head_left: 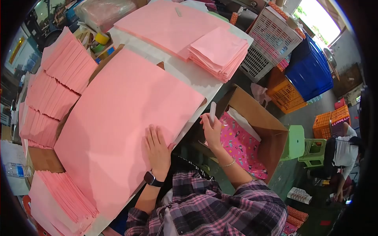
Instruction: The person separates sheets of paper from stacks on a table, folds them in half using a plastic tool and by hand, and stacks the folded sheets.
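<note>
My left hand point(158, 147), with a dark watch at its wrist, lies flat with fingers stretched on a large pink sheet point(122, 114) near its right edge. My right hand point(213, 131) is raised off the table's edge, closed around a pale flat stick with a rounded end point(212, 112), which points up. Below that hand stands an open cardboard box point(271, 137) with pink printed sheeting point(242, 143) inside. Under the large sheet, bits of brown cardboard show at its corners.
Folded pink stacks point(65, 63) line the table's left side, with another stack point(65, 200) at the near left. A pink pile point(220, 51) rests on more sheets at the far end. Crates point(275, 31), a blue bin point(309, 67) and green stools point(293, 141) stand right; a person point(346, 153) bends beyond.
</note>
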